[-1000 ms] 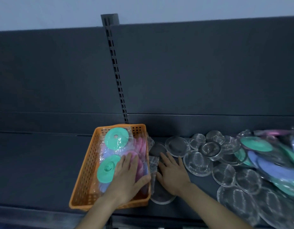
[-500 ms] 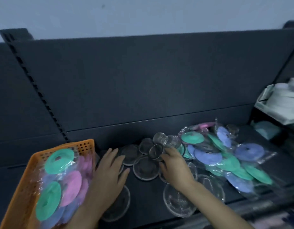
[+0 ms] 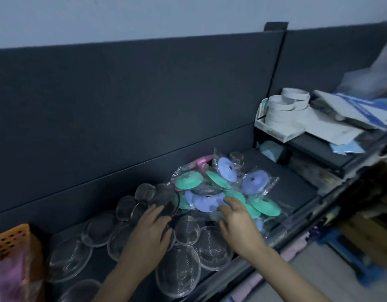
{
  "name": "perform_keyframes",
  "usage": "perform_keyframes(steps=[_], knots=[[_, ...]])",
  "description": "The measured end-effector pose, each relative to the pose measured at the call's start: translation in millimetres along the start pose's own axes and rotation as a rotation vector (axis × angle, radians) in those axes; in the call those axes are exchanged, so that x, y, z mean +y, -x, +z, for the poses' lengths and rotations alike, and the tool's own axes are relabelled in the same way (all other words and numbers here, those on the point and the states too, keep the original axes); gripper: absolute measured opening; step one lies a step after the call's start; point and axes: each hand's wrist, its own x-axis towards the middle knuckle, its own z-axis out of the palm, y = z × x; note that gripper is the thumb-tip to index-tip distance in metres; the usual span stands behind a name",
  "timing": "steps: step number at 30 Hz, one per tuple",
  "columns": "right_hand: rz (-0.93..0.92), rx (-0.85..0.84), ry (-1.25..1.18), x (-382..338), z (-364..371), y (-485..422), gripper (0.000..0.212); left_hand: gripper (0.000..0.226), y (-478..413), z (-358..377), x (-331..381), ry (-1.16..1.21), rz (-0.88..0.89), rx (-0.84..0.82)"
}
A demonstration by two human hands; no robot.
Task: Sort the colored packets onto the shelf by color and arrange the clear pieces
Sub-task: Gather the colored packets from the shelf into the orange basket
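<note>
Fingers (image 3: 155, 212) of your left hand (image 3: 149, 232) flat on clear round plastic pieces (image 3: 186, 233), your right hand (image 3: 238, 223) spread wide over purple-and-green bagged packets (image 3: 205, 202)

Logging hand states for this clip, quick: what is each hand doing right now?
Left hand: open, fingers resting on the clear round pieces.
Right hand: open, fingers spread over the purple packet, gripping nothing.

Green, purple, pink packets (image 3: 223, 188) heaped right — clear pieces (image 3: 177, 267) spread left
</note>
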Motion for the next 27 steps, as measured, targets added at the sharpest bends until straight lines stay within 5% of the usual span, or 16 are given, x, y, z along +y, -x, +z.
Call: perform_keyframes(steps=[13,19,27], knots=[[0.31,-0.022,0.061,62.8,-34.9,29.3,0.054,0.035,-44.4,37.3,46.9,0.034,0.293,-0.093],[0.106,-0.241,0.293,90.6,-50.7,4.6,0.082,0.039,-73.5,46.1,85.1,0.067,0.335,-0.16],[-0.041,-0.423,0.539,141.3,-67.1,-44.2,0.114,0.094,-96.2,83.4,129.2,-0.232,0.382,-0.474]])
